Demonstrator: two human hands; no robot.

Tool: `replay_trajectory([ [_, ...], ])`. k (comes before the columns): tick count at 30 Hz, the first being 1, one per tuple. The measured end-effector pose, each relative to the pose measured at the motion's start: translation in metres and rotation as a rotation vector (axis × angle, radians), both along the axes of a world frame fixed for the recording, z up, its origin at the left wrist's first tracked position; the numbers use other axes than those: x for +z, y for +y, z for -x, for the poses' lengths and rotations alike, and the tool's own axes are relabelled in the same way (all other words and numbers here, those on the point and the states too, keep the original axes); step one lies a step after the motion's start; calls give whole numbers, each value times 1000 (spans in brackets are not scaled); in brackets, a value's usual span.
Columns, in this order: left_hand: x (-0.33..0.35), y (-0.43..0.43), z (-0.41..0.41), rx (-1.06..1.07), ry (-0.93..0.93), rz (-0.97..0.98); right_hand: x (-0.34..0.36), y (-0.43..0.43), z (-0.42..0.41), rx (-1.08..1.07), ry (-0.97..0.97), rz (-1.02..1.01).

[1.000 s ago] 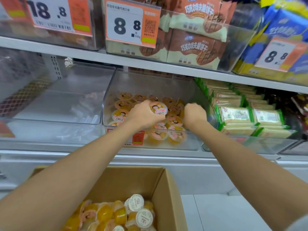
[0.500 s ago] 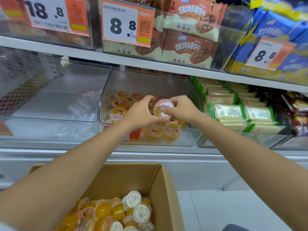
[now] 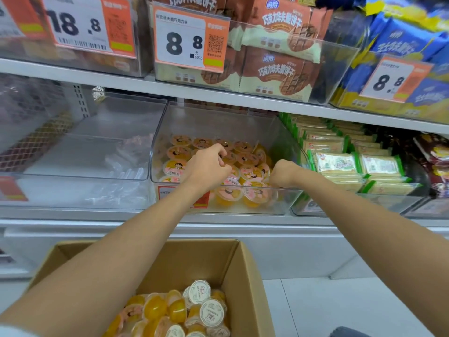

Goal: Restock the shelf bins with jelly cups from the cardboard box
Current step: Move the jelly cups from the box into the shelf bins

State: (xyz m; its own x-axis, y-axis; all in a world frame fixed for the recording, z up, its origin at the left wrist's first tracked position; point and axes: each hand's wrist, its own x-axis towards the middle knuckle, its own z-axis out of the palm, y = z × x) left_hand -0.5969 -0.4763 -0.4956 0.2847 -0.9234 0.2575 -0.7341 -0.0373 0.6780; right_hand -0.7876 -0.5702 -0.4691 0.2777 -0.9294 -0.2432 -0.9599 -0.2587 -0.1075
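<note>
Up on the middle shelf, both hands reached over the front wall of the clear bin (image 3: 286,132) that held the jelly cups (image 3: 247,166). The left hand (image 3: 209,166) hovered above the centre of the pile with its fingers curled down and inward, fingertips among the lids toward the back; whether that grip had closed on a cup could not be told, since the knuckles hid what lay under them. The right hand (image 3: 283,172) sat low at the bin's right front corner, clenched into a loose fist just above the front rim, and nothing could be seen inside it.

The cups in the bin lay mostly lid up, pinkish-orange foil tops with a cartoon print, packed in rows on the left and heaped more loosely on the right, where one or two stood tilted against the side wall. Two yellow-filled cups pressed against the front wall near an orange label (image 3: 167,192).

Below, the cardboard box (image 3: 245,283) stood open with its flaps down, and more jelly cups (image 3: 175,312) filled its bottom in a jumble, some showing yellow undersides and some white printed lids.

To the left of the jelly bin was a second clear bin (image 3: 102,122) that looked nearly bare. To the right, green-edged wafer packets (image 3: 340,164) were stacked in rows. On the shelf above, a price tag (image 3: 189,40) reading 8.8 hung on a bin of brown biscuit packs (image 3: 279,69).
</note>
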Motion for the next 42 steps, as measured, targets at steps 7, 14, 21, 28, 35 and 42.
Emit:
replay_trajectory([
  [7,8,17,4,-29,-160,67,4,38,1,59,-433,425],
  [14,-16,110,-11,-81,-453,-9,-37,129,-40,301,-602,508],
  [21,-134,219,-75,11,-365,-718,-156,206,-61,348,-319,-85],
  [28,-262,263,-135,100,-234,-1028,-276,230,-90,343,-160,-488],
  [35,-321,251,-149,359,71,-932,-348,236,-134,631,86,-479],
  [42,-348,207,-163,567,353,-889,-359,244,-143,1020,342,-186],
])
